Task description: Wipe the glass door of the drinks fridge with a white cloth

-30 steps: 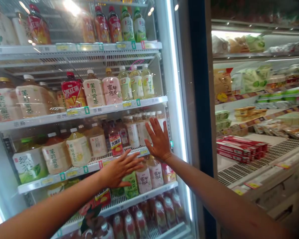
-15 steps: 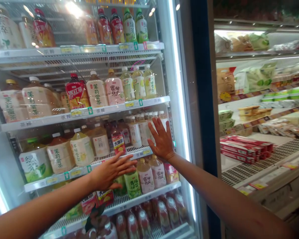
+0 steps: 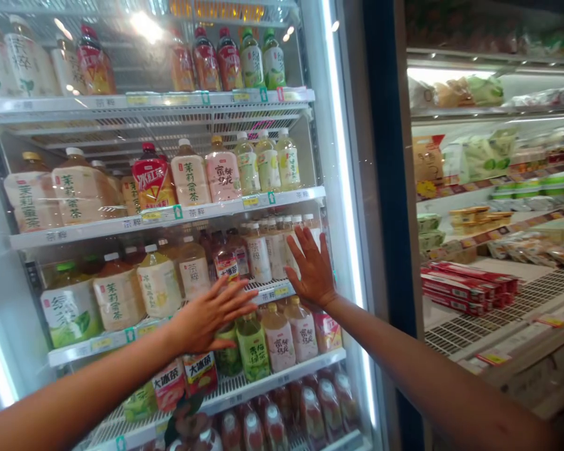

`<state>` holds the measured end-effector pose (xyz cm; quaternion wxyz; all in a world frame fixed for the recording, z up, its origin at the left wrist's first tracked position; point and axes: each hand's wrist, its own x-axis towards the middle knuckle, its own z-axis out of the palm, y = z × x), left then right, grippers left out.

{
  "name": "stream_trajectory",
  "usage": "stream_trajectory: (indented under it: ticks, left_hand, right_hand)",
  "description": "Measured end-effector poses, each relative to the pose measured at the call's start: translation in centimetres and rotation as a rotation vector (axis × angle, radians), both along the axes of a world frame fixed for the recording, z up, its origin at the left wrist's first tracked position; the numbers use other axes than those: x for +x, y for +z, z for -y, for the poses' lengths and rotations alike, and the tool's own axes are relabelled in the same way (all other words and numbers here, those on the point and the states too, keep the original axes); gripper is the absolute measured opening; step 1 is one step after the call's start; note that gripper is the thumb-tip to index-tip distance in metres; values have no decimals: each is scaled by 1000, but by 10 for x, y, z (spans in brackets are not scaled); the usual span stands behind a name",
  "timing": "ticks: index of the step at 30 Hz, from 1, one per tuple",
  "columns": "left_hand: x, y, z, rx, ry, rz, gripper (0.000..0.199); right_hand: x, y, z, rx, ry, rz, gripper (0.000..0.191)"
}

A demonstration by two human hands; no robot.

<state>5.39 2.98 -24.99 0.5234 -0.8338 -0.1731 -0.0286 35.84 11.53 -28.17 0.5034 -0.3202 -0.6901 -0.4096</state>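
Observation:
Both of my hands are raised before a glass-fronted cooler whose shelves hold bottled drinks. My left hand [image 3: 211,316] has its fingers spread and holds nothing; it is nearest to the green bottle [image 3: 252,347] and hides part of the shelf behind it. My right hand [image 3: 311,266] is upright with fingers apart and nothing held, in front of the small white-labelled bottles [image 3: 259,254]. Whether either palm touches the glass I cannot tell. Above stand a red bottle [image 3: 153,178] and a pink-labelled bottle [image 3: 223,169].
A bright light strip [image 3: 341,156] and a dark frame post [image 3: 385,163] edge the cooler on the right. Beyond them, an open chilled shelf [image 3: 479,335] carries red boxes [image 3: 467,285] and packaged food. Large bottles [image 3: 70,307] stand at the left.
The shelves and bottles sit slightly lower and further right in view. My right hand appears a little further right; my left hand has barely shifted. Both remain spread.

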Motion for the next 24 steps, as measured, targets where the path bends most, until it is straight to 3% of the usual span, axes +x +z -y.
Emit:
stream_trajectory:
  ticks: [3,5,6,7,10,12,13,14,16,18,19,20,21,22,24]
  left_hand:
    - [1,73,-6,98,88,286,84]
    - [8,100,-10,176,136,517,86]
    - [11,99,-11,196,145,568,87]
    - [13,87,-10,194,141,556,89]
    - [2,18,-1,96,66,236,89]
    - [-14,-14,6,47,9,45,86]
    - [-23,-16,9,28,-3,-10,84]
    - [-31,-7,10,22,1,-19,83]
    - [-43,33,11,51,57,102,82]
    - [-49,78,9,153,137,383,83]
    - [-50,91,9,198,171,522,84]
    - [-51,95,9,232,193,634,86]
    - [-52,87,10,245,207,698,89]
    - [-54,69,13,238,215,710,92]
    - [-63,16,22,183,212,581,100]
  right_hand:
    - [0,0,0,12,8,-3,79]
    - [1,-1,0,12,7,-2,79]
    - [1,-1,0,8,4,-1,79]
    - [1,-1,-1,1,-1,-1,79]
    - [1,-1,-1,-8,-9,0,80]
    - [1,-1,-1,-6,-9,4,80]
    - [1,-2,-1,-2,-7,5,80]
    - [2,-2,-2,2,-2,4,79]
    - [2,-3,-2,9,7,2,77]
    - [2,-3,-3,6,10,3,77]
    - [2,-3,-3,2,8,4,78]
    - [2,-3,-4,-4,5,6,78]
    - [2,-3,-4,-9,2,6,79]
    - [3,-3,-5,-13,0,7,79]
    - [3,-3,-6,-13,2,12,78]
